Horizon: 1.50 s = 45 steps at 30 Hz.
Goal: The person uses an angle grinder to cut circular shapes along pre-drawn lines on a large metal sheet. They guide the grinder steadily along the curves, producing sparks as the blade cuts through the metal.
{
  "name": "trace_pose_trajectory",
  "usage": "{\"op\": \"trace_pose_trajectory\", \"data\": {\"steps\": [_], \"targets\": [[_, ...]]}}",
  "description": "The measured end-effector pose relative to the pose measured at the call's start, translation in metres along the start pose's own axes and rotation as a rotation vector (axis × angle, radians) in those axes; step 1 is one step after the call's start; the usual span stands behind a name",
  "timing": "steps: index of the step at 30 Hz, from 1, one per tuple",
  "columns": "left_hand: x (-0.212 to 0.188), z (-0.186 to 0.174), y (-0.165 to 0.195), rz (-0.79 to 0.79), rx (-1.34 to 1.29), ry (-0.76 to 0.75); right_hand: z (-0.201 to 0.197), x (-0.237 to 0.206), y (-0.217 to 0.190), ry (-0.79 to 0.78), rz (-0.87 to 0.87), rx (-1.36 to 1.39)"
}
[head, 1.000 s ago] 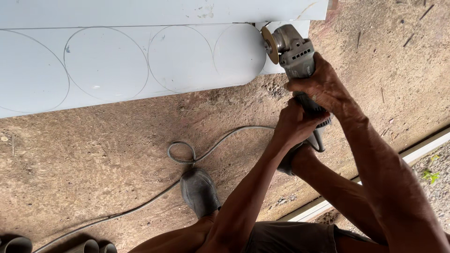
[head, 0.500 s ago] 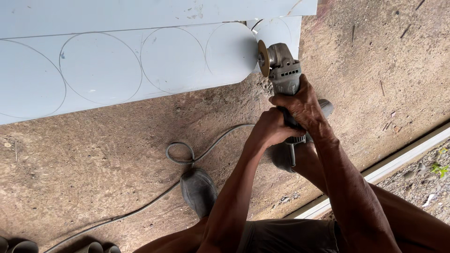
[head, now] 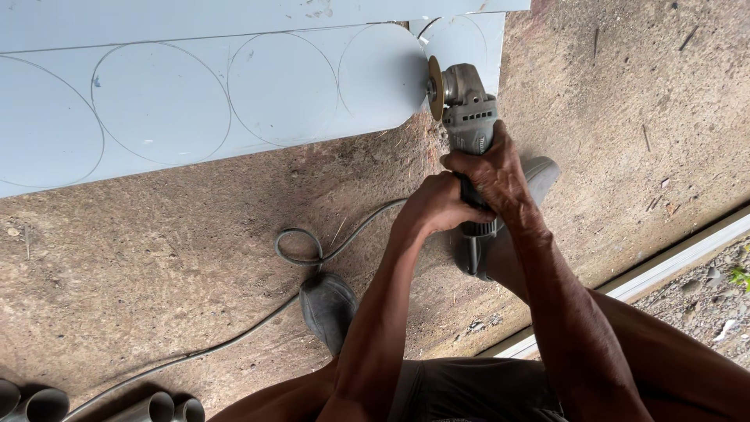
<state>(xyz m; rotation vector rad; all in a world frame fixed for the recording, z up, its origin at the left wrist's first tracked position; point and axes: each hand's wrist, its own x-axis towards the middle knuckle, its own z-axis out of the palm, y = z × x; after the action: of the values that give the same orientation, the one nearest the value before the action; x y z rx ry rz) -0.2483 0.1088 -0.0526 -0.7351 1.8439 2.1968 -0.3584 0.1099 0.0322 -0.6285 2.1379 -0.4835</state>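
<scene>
Both my hands are wrapped tight on the angle grinder [head: 469, 117]: right hand [head: 492, 176] forward, left hand [head: 437, 207] behind. Its disc [head: 434, 87] meets the pale blue sheet [head: 234, 101] on the concrete floor [head: 156, 258]; I should follow the scribed circle [head: 383, 74] steadily, cord [head: 305, 246] clear.

Single head-worn view, steeply downward, close above the hands [head: 473, 191].

Bare concrete floor [head: 156, 258] lies open left of the hands; a looped grey power cable [head: 301, 248], a dark shoe [head: 328, 306] and the pale blue marked sheet [head: 195, 101] bound it.
</scene>
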Motion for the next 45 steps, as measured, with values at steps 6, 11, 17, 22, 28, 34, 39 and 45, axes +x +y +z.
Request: {"op": "trace_pose_trajectory", "data": {"steps": [6,11,17,22,28,34,39,45], "targets": [[-0.008,-0.011,-0.004,-0.072,0.074,-0.034,0.011,-0.006,-0.003,0.028,0.02,0.124],[-0.022,-0.027,0.009,-0.169,0.14,-0.072,0.014,-0.01,0.001,-0.007,-0.029,-0.013],[-0.045,-0.027,0.022,-0.231,0.245,-0.063,0.041,-0.036,0.048,0.104,0.119,0.338],[-0.042,-0.024,0.014,-0.283,0.486,-0.275,0.069,-0.038,0.081,0.216,0.183,0.559],[-0.075,-0.027,-0.013,-0.034,0.519,-0.084,0.092,-0.058,0.047,0.236,0.248,0.599],[-0.118,-0.045,-0.027,-0.11,0.336,-0.175,0.109,-0.065,0.01,0.225,0.29,0.646],[-0.132,-0.059,-0.026,0.017,0.274,-0.087,0.117,-0.068,0.008,0.215,0.228,0.609],[-0.13,-0.061,-0.021,-0.034,0.26,-0.074,0.114,-0.062,0.004,0.219,0.267,0.562]]}}
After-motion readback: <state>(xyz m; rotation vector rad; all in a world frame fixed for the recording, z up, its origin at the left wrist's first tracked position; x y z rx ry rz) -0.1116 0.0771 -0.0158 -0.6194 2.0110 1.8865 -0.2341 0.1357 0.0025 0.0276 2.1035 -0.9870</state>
